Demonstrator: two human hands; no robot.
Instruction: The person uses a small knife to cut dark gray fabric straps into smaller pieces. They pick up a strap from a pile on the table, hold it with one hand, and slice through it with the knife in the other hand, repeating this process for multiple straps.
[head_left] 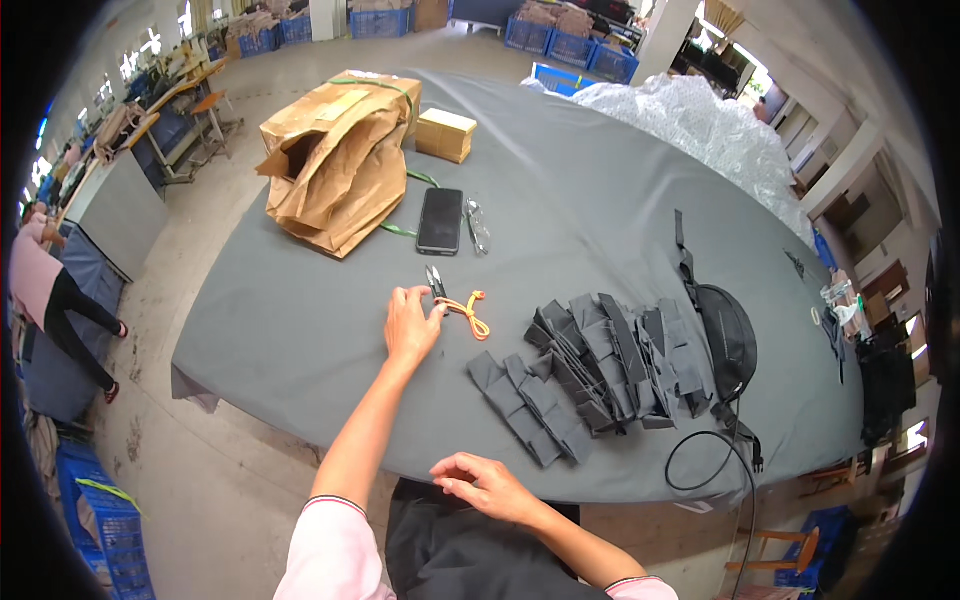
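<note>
My left hand reaches over the grey-covered table, its curved fingers apart at the handles of small thread snips. Whether the fingertips touch the snips I cannot tell. An orange cord, knotted in loops, lies against the handles. Near the table's front edge, my right hand hovers, loosely bent and with nothing in it. To the right of both hands lie several folded dark-grey fabric strips, stacked in an overlapping row. Beside them rests a black waist bag with its strap stretched out.
Beyond my left hand are a phone, a small clear packet, a crumpled brown paper bag and a small tan box. Clear plastic wrap heaps up at the far right. A black cable loops over the front edge.
</note>
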